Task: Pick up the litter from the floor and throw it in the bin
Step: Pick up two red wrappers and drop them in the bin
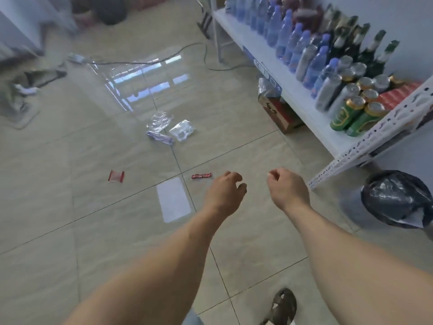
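Litter lies scattered on the tiled floor: a small red wrapper (201, 176) just left of my left hand (225, 189), a red-edged clear packet (116, 176) farther left, and a cluster of clear plastic wrappers (159, 121), (182, 130) with a purple strip (160, 137) farther ahead. A white paper sheet (173, 199) lies flat near my left forearm. My left hand hovers with fingers loosely curled, holding nothing. My right hand (287, 188) is beside it, fingers curled, nothing visible in it. The bin (396, 197), lined with a black bag, stands at the right by the shelf corner.
A white metal shelf (304, 109) along the right carries water bottles, cans and dark glass bottles. A cardboard box (278, 113) sits under it. Cables (178, 52) run across the floor at the back. Cloth and clutter lie far left. My sandalled foot (282, 306) is at the bottom.
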